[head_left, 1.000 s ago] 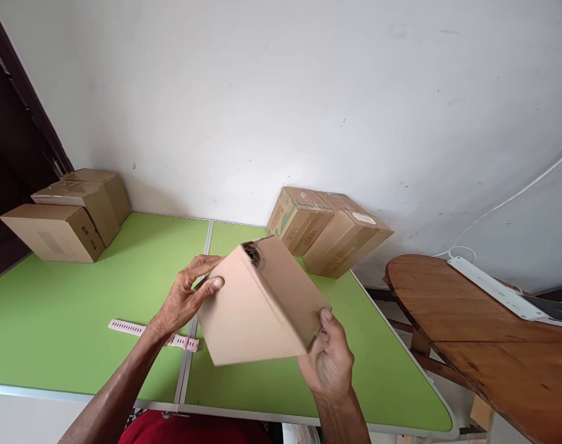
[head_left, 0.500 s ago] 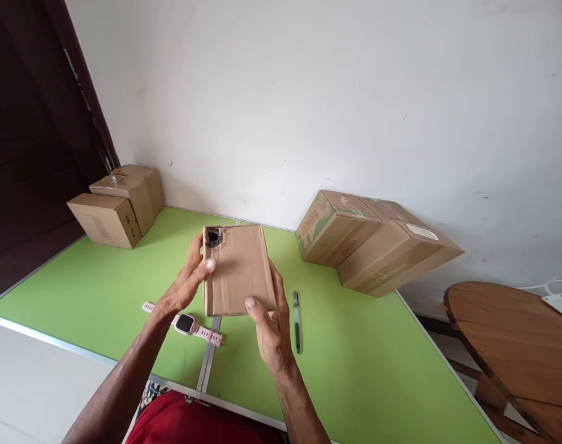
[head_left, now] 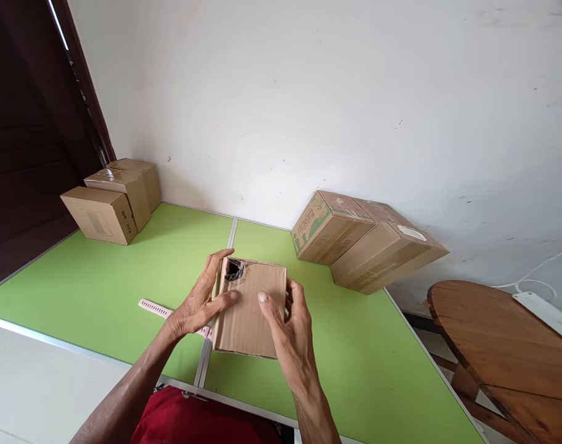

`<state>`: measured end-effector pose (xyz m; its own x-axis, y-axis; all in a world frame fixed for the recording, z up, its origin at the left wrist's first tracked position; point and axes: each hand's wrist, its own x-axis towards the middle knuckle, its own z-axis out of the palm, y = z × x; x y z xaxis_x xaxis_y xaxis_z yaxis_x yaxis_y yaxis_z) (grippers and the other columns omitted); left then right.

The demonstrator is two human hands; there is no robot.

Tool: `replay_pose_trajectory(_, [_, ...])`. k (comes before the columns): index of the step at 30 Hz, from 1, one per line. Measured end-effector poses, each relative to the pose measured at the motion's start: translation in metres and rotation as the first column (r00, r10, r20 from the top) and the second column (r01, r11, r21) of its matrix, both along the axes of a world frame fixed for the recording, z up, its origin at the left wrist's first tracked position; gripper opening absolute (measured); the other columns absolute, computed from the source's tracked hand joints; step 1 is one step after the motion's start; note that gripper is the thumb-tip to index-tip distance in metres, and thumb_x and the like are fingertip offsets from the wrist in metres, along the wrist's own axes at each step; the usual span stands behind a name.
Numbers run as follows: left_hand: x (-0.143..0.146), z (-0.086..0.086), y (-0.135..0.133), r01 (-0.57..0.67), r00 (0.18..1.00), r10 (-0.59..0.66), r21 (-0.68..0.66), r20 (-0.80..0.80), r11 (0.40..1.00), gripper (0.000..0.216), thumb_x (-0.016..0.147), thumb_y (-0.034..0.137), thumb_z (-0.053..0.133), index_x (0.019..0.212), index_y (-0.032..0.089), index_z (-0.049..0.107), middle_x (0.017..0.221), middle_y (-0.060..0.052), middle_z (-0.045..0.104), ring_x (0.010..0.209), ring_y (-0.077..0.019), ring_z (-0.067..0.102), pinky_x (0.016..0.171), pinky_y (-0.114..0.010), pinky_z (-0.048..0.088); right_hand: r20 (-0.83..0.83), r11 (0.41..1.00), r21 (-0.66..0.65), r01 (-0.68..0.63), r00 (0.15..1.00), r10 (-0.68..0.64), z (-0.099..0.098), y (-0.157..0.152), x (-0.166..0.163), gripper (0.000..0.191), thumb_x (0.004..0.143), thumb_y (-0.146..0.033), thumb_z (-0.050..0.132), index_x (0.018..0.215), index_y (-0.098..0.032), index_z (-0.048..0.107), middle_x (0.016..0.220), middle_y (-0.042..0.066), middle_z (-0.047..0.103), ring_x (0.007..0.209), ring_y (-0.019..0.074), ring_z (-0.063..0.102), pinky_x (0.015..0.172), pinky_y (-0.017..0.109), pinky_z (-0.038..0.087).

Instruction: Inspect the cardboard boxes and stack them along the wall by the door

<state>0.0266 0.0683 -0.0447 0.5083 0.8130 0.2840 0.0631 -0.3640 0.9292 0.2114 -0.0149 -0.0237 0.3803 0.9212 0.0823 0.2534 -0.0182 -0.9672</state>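
Observation:
A small cardboard box (head_left: 251, 314) is held between my two hands above the green table (head_left: 355, 345). Near its top left corner is a ragged hole with dark edges. My left hand (head_left: 200, 302) grips the left side, thumb on the upper face and fingers at the far edge. On the right side my right hand (head_left: 293, 324) has its thumb on the face and its fingers curled round the edge. A pink watch strap (head_left: 154, 308) lies on the table, and the rest of the watch is mostly hidden by my left hand and the box.
Several cardboard boxes (head_left: 100, 216) stand at the back left, and more cartons (head_left: 355, 240) sit against the wall at the back right. A wooden round-edged table (head_left: 488, 333) with a white power strip (head_left: 549, 317) is to the right.
Both hands have brought the box lower and a little to the right. My right thumb has moved up its face. The pen on the table is now out of sight behind my right hand.

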Motion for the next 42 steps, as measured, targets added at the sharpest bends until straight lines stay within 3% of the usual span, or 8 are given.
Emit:
replay_pose_trajectory(5, [-0.002,0.0,-0.01,-0.016,0.999,0.021,0.103,-0.048,0.995,0.074,0.101,0.036,0.058,0.168,0.027,0.029,0.17,-0.012,0.035,0.157,-0.0383,0.036,0.13,-0.058,0.031,0.24,0.995,-0.031,0.094,0.967,-0.084,0.024,0.013,-0.012,0.079,0.084,-0.078,0.064,0.137,-0.02,0.053,0.131,0.019,0.07,0.119,0.0389,0.068,0.103,0.055,0.054])
replay_pose_trajectory(12, [0.002,0.003,-0.021,-0.013,0.998,0.02,0.141,-0.052,0.99,0.068,0.107,0.04,0.054,0.169,0.029,0.029,0.172,-0.011,0.033,0.162,-0.0344,0.03,0.134,-0.054,0.026,0.345,0.976,-0.004,0.217,0.916,-0.203,0.023,0.015,-0.016,0.091,0.077,-0.075,0.069,0.143,-0.015,0.049,0.136,0.026,0.07,0.124,0.044,0.069,0.103,0.057,0.057])
replay_pose_trajectory(17, [0.015,0.01,-0.024,-0.263,0.965,0.263,-0.002,-0.008,0.965,0.046,0.112,0.052,0.043,0.149,0.027,0.056,0.155,-0.011,0.054,0.144,-0.0346,0.051,0.126,-0.055,0.036,0.41,0.97,0.022,0.243,0.883,-0.23,0.024,0.02,-0.03,0.081,0.08,-0.06,0.068,0.141,-0.01,0.05,0.13,0.027,0.072,0.121,0.0442,0.071,0.1,0.058,0.059])
replay_pose_trajectory(22, [0.024,0.019,-0.024,-0.346,0.938,0.344,-0.058,-0.046,0.936,0.045,0.109,0.052,0.042,0.142,0.025,0.06,0.147,-0.012,0.058,0.134,-0.0363,0.056,0.119,-0.057,0.041,0.437,0.966,0.032,0.256,0.866,-0.243,0.026,0.024,-0.035,0.076,0.084,-0.058,0.068,0.14,-0.009,0.052,0.129,0.024,0.072,0.117,0.0398,0.073,0.097,0.052,0.062])
replay_pose_trajectory(32, [0.004,0.005,-0.011,-0.075,0.987,0.082,0.051,-0.141,0.996,0.077,0.103,0.063,0.059,0.167,0.03,0.03,0.171,-0.014,0.036,0.156,-0.0439,0.038,0.126,-0.065,0.035,0.398,0.969,-0.074,0.234,0.898,-0.187,0.041,0.028,-0.027,0.073,0.078,-0.048,0.07,0.137,-0.01,0.051,0.12,0.021,0.074,0.107,0.0397,0.075,0.09,0.052,0.063])
replay_pose_trajectory(36, [0.008,0.001,-0.003,-0.088,0.986,0.106,0.134,-0.129,0.987,0.072,0.101,0.062,0.06,0.161,0.028,0.037,0.166,-0.015,0.04,0.154,-0.0438,0.039,0.125,-0.064,0.036,0.362,0.979,-0.032,0.201,0.916,-0.176,0.041,0.03,-0.021,0.075,0.08,-0.051,0.07,0.142,-0.013,0.051,0.129,0.023,0.073,0.115,0.0417,0.074,0.094,0.055,0.063])
replay_pose_trajectory(39, [0.01,0.001,0.0,-0.091,0.987,0.098,0.062,-0.128,0.994,0.07,0.102,0.061,0.06,0.159,0.028,0.037,0.164,-0.016,0.042,0.153,-0.0452,0.04,0.126,-0.066,0.033,0.221,0.998,0.02,0.056,0.974,-0.059,0.03,0.021,0.006,0.086,0.092,-0.07,0.061,0.155,-0.013,0.043,0.146,0.027,0.067,0.128,0.0399,0.072,0.099,0.054,0.062])
replay_pose_trajectory(42, [0.008,0.002,0.003,-0.103,0.988,0.102,-0.006,-0.113,0.995,0.075,0.1,0.064,0.062,0.159,0.028,0.036,0.164,-0.017,0.044,0.152,-0.0468,0.041,0.125,-0.069,0.031,0.127,0.993,-0.028,0.111,0.986,-0.107,0.0,0.008,0.05,0.088,0.097,-0.083,0.045,0.151,-0.014,0.046,0.13,0.022,0.076,0.105,0.033,0.079,0.082,0.045,0.064])
